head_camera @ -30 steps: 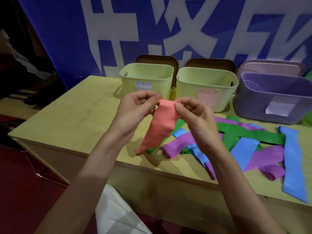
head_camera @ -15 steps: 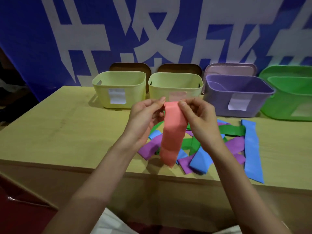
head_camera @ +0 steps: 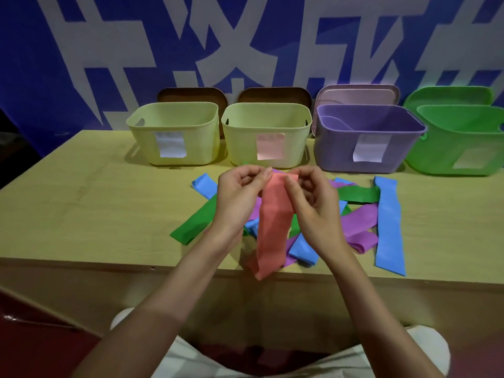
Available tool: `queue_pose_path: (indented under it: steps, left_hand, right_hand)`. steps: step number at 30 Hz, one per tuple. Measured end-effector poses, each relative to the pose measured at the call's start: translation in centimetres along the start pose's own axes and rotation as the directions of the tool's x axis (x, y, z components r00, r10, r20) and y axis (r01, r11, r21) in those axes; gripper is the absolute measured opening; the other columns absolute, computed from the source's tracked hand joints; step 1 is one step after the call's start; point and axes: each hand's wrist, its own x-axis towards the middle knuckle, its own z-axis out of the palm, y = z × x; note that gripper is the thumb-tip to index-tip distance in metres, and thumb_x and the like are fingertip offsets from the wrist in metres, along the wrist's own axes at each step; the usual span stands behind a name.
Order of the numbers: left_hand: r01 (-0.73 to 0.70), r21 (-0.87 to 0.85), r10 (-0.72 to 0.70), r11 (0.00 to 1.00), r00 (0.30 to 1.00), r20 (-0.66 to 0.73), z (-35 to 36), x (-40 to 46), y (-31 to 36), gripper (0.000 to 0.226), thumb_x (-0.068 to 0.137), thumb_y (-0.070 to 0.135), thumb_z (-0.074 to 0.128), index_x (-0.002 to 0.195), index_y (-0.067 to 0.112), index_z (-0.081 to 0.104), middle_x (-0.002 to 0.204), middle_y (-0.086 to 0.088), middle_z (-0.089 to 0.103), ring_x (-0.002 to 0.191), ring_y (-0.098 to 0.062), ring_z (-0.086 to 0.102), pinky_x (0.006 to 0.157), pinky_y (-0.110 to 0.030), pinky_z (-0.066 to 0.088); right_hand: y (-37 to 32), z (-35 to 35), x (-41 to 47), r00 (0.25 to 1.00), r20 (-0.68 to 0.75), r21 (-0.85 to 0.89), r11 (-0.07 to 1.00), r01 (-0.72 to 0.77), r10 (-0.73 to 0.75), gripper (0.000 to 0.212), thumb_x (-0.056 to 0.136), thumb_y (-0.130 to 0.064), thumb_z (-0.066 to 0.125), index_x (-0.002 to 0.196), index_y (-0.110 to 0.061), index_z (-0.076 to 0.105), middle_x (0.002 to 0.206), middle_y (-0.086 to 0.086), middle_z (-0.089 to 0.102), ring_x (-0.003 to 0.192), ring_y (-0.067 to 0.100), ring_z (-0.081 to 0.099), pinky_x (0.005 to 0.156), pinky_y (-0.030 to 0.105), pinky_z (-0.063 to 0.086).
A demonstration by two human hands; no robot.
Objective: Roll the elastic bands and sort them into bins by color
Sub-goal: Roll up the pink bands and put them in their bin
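A salmon-red elastic band [head_camera: 272, 227] hangs down in front of me. My left hand [head_camera: 240, 197] and my right hand [head_camera: 313, 205] both pinch its top end, held above the table. Under my hands lies a heap of loose bands: a green one [head_camera: 195, 223] at the left, a blue one [head_camera: 203, 184] behind it, purple ones [head_camera: 358, 223], and a long blue strip [head_camera: 388, 225] at the right. At the back stand two pale yellow bins [head_camera: 174, 135] [head_camera: 267, 135], a purple bin [head_camera: 365, 137] and a green bin [head_camera: 463, 143]. Each bin carries a paper label.
The bands lie on a light wooden table [head_camera: 95, 208], whose front edge runs just below the heap. Lids lean behind the bins against a blue banner [head_camera: 81, 50] with white characters. My lap in light clothing shows at the bottom.
The view has swung right, bringing the green bin and the whole heap into sight. My hands still hold the red band's top end, now hanging straight down and lower over the table edge.
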Motion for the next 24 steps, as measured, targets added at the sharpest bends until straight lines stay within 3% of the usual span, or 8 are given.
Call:
queue_pose_path:
  steps: [7, 10, 13, 17, 21, 24]
  left_hand:
    - [0.059, -0.088, -0.057, 0.994, 0.998, 0.026, 0.5, -0.5, -0.1, 0.021, 0.094, 0.013, 0.057, 0.085, -0.002, 0.068, 0.076, -0.011, 0.065, 0.072, -0.016, 0.06, 0.07, -0.025, 0.05]
    - [-0.003, -0.034, 0.003, 0.999, 1.0, 0.024, 0.4, -0.6, -0.3, 0.028, 0.095, 0.017, 0.056, 0.081, -0.007, 0.063, 0.074, -0.015, 0.057, 0.073, -0.021, 0.053, 0.072, -0.035, 0.046]
    - [-0.066, 0.021, 0.066, 0.998, 0.997, 0.033, 0.3, -0.9, -0.4, 0.033, 0.095, 0.021, 0.056, 0.075, -0.005, 0.057, 0.067, -0.013, 0.05, 0.067, -0.02, 0.047, 0.065, -0.033, 0.042]
    - [-0.077, 0.018, 0.076, 0.997, 0.995, 0.061, 0.2, -1.2, -0.6, 0.046, 0.091, 0.027, 0.054, 0.067, -0.011, 0.042, 0.062, -0.017, 0.036, 0.063, -0.022, 0.035, 0.061, -0.032, 0.035]
    - [0.013, -0.05, -0.008, 0.999, 0.996, 0.09, 0.0, -1.2, -1.0, 0.053, 0.092, 0.032, 0.053, 0.08, -0.02, 0.048, 0.071, -0.022, 0.048, 0.069, -0.025, 0.042, 0.069, -0.037, 0.039]
    - [0.066, -0.099, -0.057, 0.993, 0.995, 0.084, -0.2, -1.1, -1.3, 0.048, 0.098, 0.027, 0.051, 0.09, -0.021, 0.053, 0.079, -0.03, 0.054, 0.077, -0.027, 0.049, 0.077, -0.041, 0.043]
  right_hand:
    - [0.6, -0.4, -0.2, 0.993, 0.026, -0.121, 0.985, 0.121, -0.119, 0.003, 0.096, -0.013, 0.054, 0.096, -0.016, 0.054, 0.08, -0.018, 0.055, 0.073, -0.001, 0.054, 0.067, 0.014, 0.039]
    - [0.8, -0.3, -0.5, 0.994, 0.056, -0.104, 0.989, 0.102, -0.097, 0.002, 0.098, -0.017, 0.05, 0.096, -0.016, 0.049, 0.072, -0.021, 0.055, 0.064, -0.002, 0.05, 0.059, 0.01, 0.036]
    - [1.0, -0.1, -0.7, 0.995, 0.066, -0.12, 0.989, 0.085, -0.077, 0.005, 0.1, -0.018, 0.048, 0.095, -0.02, 0.046, 0.057, -0.016, 0.05, 0.049, 0.002, 0.041, 0.048, 0.014, 0.028]
    - [1.2, 0.3, -0.8, 0.992, 0.034, -0.164, 0.979, 0.124, -0.12, 0.017, 0.097, -0.02, 0.05, 0.086, -0.031, 0.042, 0.051, -0.015, 0.047, 0.045, 0.003, 0.036, 0.047, 0.012, 0.024]
    - [1.4, 0.4, -0.7, 0.988, 0.029, -0.187, 0.97, 0.157, -0.154, 0.018, 0.094, -0.033, 0.052, 0.083, -0.02, 0.046, 0.057, -0.012, 0.047, 0.049, 0.004, 0.037, 0.049, 0.014, 0.027]
    - [1.5, 0.3, -0.5, 0.987, 0.029, -0.179, 0.97, 0.162, -0.159, 0.013, 0.092, -0.029, 0.057, 0.087, -0.018, 0.05, 0.065, -0.02, 0.054, 0.055, 0.0, 0.047, 0.053, 0.009, 0.033]
